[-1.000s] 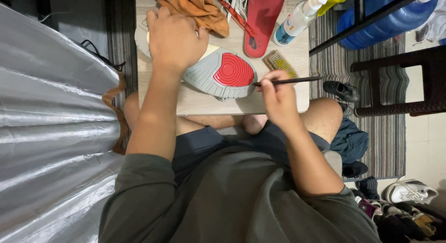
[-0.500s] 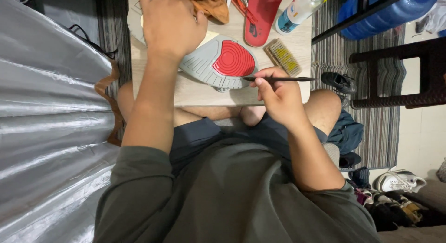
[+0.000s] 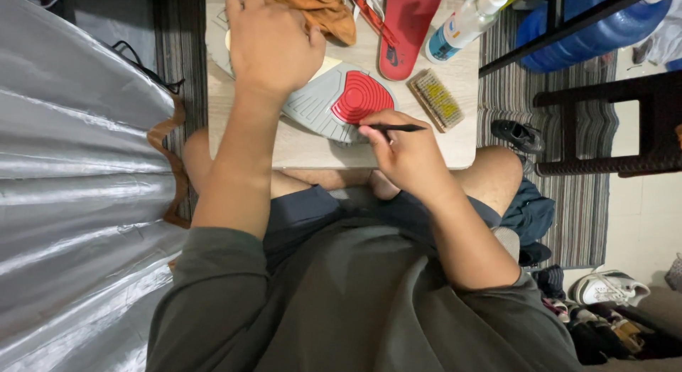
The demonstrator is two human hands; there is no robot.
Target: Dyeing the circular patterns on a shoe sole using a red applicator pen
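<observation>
Shoe lay sole-up on table; left hand pressed flat on it, grip loose, while right hand pinched a thin brush at the sole.

Person seen from above, head camera. Torso covered by a dark olive-grey shirt of soft, matte fabric with loose folds across the chest and belly. Sleeves are short: each ends above the elbow, well back from the grip, leaving both forearms bare. Sleeve hems plain, no cuffs, no print or marking visible. Below the shirt, dark blue-grey shorts, creased at the lap, ending above the knees; both knees and thighs bare. Left hand and right hand bare: no gloves, rings, watch or bands visible at either wrist.
</observation>
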